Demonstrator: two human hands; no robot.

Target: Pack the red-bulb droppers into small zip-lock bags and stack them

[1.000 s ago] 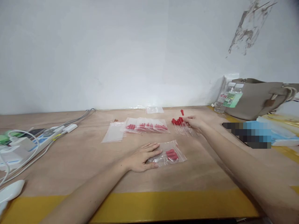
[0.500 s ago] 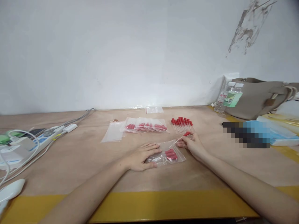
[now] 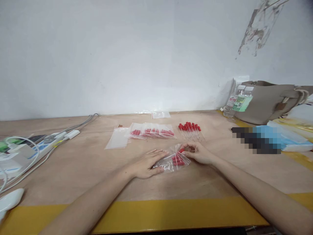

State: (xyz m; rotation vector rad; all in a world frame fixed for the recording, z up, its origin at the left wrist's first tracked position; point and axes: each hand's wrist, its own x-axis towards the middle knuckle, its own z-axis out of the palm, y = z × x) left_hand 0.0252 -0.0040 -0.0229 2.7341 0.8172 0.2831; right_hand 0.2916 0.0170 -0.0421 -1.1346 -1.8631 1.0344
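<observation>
A clear zip bag [image 3: 167, 167] lies on the table in front of me, with several red-bulbed droppers [image 3: 179, 162] inside it. My left hand [image 3: 148, 164] rests flat on the bag's left part, fingers spread. At the bag's right end, my right hand [image 3: 195, 152] pinches a dropper [image 3: 181, 150] by its red bulb. The thin tube of that dropper is hard to make out against the crumpled plastic, and the bag's edge bunches up around it. Beyond my right hand lies a fan of loose droppers [image 3: 190, 128], bulbs pointing to the wall.
Several filled bags [image 3: 151, 131] overlap behind the work, beside flat clear bags [image 3: 116, 138]. A power strip [image 3: 49, 143] with cables is on the left. Bottles [image 3: 242, 99], a grey handbag [image 3: 266, 101] and a blue package [image 3: 269, 137] stand or lie right.
My right hand has moved slightly left and down with the dropper, whose bulb is now at the bag's right end. The bag has crumpled and lifted there. My left hand stays put.
</observation>
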